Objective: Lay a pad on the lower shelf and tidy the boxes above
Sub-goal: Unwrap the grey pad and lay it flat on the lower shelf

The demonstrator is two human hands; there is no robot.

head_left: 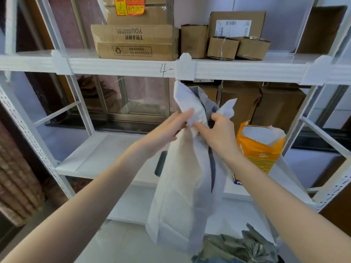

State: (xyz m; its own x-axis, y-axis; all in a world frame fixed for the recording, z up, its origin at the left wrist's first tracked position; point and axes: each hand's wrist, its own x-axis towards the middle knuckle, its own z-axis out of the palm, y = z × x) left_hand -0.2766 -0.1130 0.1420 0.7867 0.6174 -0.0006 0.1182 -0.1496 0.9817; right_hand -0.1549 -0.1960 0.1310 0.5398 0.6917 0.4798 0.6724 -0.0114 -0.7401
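Observation:
A white folded pad (182, 186) hangs in front of the lower shelf (91, 156), part unfolded, its top corners sticking up. My left hand (171, 128) pinches its upper edge from the left. My right hand (218, 131) grips the upper edge from the right, fingers curled into the folds. On the upper shelf (123, 66) stand cardboard boxes: a large flat box printed "THANK YOU" (134, 42) with another stacked on it, a small upright box (193, 41), a labelled box (236, 23) at the back, and two small boxes (222, 48) (253, 48) in front.
An opened orange package (260, 147) stands on the right of the lower shelf, with brown boxes (266, 105) behind it. A dark slot (160, 164) shows in the shelf board. A crumpled grey-green bag (237, 247) lies on the floor below. White shelf posts flank both sides.

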